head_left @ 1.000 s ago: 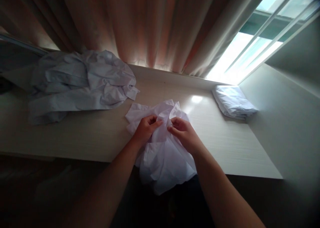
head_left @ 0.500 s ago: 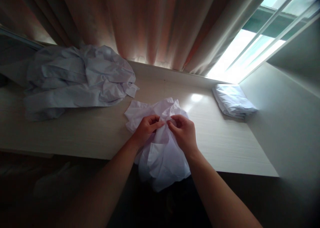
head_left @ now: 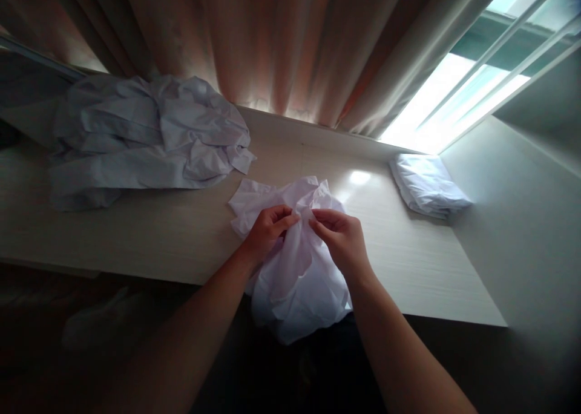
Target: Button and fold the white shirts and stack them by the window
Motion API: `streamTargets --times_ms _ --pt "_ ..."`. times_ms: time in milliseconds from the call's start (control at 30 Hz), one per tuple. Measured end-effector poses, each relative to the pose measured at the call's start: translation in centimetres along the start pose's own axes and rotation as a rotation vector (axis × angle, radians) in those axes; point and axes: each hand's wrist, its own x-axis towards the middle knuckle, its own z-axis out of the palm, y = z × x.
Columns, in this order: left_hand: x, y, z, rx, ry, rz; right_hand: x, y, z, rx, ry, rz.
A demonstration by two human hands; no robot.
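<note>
A crumpled white shirt (head_left: 295,293) lies in front of me, partly on the pale tabletop and partly hanging over its near edge. My left hand (head_left: 272,229) pinches the fabric near its middle between thumb and fingers. Close beside it on the right, my right hand (head_left: 340,232) grips another bit of the same cloth, fingertips pressed together. A narrow strip of gathered fabric runs between the two hands. Whether a button sits under the fingertips is too small to tell.
A heap of rumpled white cloth (head_left: 149,135) covers the left of the tabletop (head_left: 417,269). At the right, a folded white bundle (head_left: 429,184) rests against the wall (head_left: 512,214). Brown curtains (head_left: 272,45) hang behind, beside a bright barred window (head_left: 472,75).
My right hand has shifted slightly to the right, and the gap between the hands is a little wider. The lower folds of the shirt have moved. The view has turned slightly.
</note>
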Motion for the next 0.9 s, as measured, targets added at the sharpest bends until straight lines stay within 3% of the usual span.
streamTargets --times_ms 100,267,500,800,900 --pt "0.14 -0.17 -0.03 0.017 0.002 0.004 0.21 -0.21 -0.12 -0.051 0.014 0.014" --pt "0.03 -0.14 0.2 0.038 -0.001 0.023 0.16 -0.81 -0.42 -0.334 0.049 -0.006" --pt "-0.3 0.1 0.71 0.021 -0.012 0.062 -0.2 -0.6 0.1 -0.085 -0.051 0.098" --pt "-0.23 -0.18 0.43 -0.052 -0.014 -0.029 -0.02 -0.5 0.06 -0.066 0.093 0.109" --pt "-0.34 -0.18 0.65 -0.051 -0.012 -0.027 -0.04 -0.56 0.12 -0.065 0.087 0.112"
